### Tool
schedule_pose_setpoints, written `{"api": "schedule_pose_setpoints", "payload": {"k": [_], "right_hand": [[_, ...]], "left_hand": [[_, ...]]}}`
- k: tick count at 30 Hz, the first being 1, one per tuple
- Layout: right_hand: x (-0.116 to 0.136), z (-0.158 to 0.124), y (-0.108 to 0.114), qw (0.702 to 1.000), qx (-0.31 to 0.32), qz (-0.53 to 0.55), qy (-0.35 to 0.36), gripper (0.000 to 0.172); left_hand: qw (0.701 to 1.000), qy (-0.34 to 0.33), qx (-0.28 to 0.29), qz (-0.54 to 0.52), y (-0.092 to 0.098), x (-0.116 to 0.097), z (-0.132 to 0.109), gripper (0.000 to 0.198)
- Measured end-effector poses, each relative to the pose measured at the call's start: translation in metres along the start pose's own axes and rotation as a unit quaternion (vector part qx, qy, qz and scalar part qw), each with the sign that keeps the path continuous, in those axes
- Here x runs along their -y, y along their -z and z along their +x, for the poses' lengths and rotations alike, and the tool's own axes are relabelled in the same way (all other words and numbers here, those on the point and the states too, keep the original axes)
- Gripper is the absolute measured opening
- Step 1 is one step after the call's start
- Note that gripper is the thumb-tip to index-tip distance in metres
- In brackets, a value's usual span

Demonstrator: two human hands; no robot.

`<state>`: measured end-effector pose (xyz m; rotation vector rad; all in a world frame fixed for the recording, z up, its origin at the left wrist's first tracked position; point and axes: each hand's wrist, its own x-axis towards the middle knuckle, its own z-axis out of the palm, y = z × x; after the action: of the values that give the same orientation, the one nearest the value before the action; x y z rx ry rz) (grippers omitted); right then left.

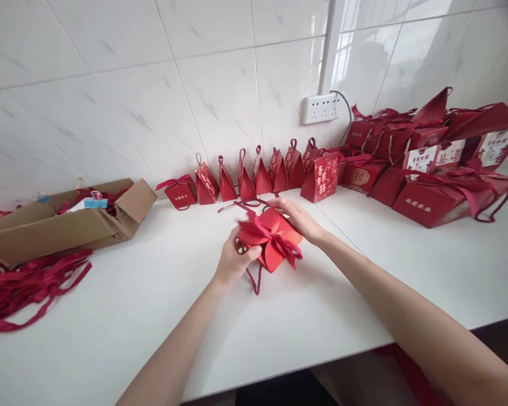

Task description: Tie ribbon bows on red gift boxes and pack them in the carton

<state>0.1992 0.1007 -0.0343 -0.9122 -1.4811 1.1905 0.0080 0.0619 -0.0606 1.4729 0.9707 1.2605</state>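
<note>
A red gift box with petal-like folded top flaps is between my two hands above the white table. A dark red ribbon is tied in a bow across its top, and a twisted cord handle hangs from the near side. My left hand grips the box's left side, thumb on top and fingers partly hidden behind it. On the far right edge lies my right hand, its fingers bent over the box's back corner; the fingertips are partly hidden.
Against the tiled wall stands a row of small red boxes. Larger red gift boxes are piled at right, below a power strip. An open cardboard box is at left, with a heap of red ribbons before it.
</note>
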Motion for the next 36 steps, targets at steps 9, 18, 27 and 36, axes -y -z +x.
{"api": "schedule_pose_setpoints", "payload": {"k": [9,18,27,36], "right_hand": [[-0.007,-0.021,-0.01,0.998,0.049,0.027,-0.031,0.052],[0.002,-0.016,-0.002,0.991,0.076,-0.064,-0.092,0.067],[0.005,-0.009,0.009,0.979,0.016,-0.097,-0.177,0.05],[-0.009,-0.004,-0.003,0.991,-0.061,0.106,-0.062,0.035]], "left_hand": [[0.997,-0.068,-0.029,-0.007,0.002,0.012,0.002,0.063],[0.992,-0.022,-0.121,0.039,0.011,0.0,0.007,0.038],[0.986,0.067,-0.142,-0.051,0.01,-0.013,0.012,0.031],[0.978,0.115,-0.105,-0.136,0.013,-0.005,0.015,0.036]]}}
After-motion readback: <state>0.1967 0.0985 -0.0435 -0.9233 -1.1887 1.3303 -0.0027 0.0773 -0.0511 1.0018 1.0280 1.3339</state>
